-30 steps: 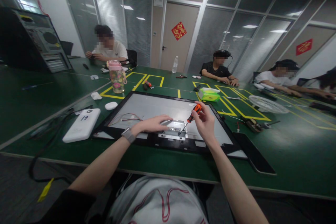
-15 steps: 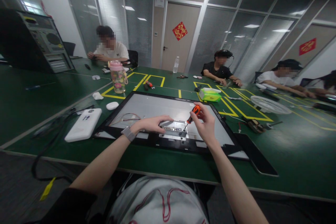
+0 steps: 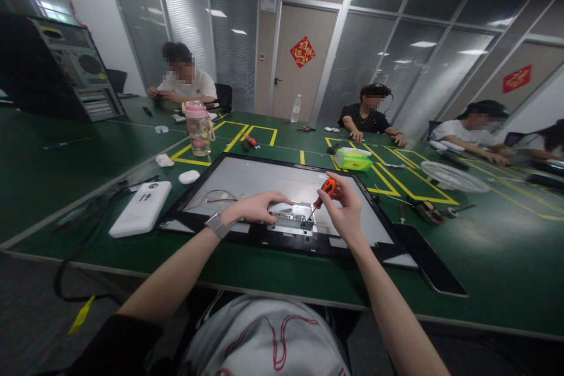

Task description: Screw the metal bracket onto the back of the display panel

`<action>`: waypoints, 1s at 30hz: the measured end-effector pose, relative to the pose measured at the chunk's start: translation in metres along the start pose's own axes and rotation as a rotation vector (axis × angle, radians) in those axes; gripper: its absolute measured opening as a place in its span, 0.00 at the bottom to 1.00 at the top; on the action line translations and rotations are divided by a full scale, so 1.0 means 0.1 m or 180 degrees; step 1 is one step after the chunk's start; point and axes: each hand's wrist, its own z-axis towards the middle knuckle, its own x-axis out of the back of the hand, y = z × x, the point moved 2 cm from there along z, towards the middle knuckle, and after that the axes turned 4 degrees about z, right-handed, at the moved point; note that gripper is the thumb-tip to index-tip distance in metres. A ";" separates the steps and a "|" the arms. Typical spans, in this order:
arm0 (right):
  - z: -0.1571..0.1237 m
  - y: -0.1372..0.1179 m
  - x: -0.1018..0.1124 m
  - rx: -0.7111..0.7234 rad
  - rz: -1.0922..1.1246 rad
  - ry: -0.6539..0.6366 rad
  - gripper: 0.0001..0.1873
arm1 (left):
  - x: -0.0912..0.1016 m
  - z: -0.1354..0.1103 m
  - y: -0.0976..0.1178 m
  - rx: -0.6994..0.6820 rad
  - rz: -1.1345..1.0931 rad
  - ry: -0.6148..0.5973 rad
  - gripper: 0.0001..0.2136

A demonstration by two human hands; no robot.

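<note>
An orange-and-black screwdriver [image 3: 326, 189] is held in the fingers of my right hand [image 3: 346, 205]. It leans, with its tip down at the right end of a metal bracket [image 3: 293, 217]. My left hand [image 3: 258, 208] grips the left end of that bracket between thumb and fingers. Under both hands lies a flat display panel [image 3: 264, 176] with a grey back and black frame, face down on the green table [image 3: 247, 270]. Thin wires [image 3: 211, 195] run over the panel's left part.
Left of the panel are a white power bank [image 3: 140, 209], a white case [image 3: 189, 177] and a drink bottle [image 3: 198, 129]. A black phone [image 3: 434, 258] lies to the right. A green tissue pack [image 3: 352, 158] sits behind. Several people sit across the table.
My hands and the screwdriver stay almost in place. Across the table, the person in black has moved a hand.
</note>
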 end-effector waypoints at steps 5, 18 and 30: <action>-0.01 0.00 0.01 0.0081 0.0004 0.0025 0.19 | -0.01 0.00 0.02 -0.0030 0.0005 0.0071 0.27; 0.00 -0.04 -0.01 -0.0284 0.0732 -0.0627 0.18 | 0.02 0.01 -0.12 0.0729 0.1083 0.1199 0.13; 0.02 -0.15 0.01 0.0217 -0.0303 0.0041 0.11 | -0.05 -0.01 -0.29 0.0950 0.1406 0.0938 0.14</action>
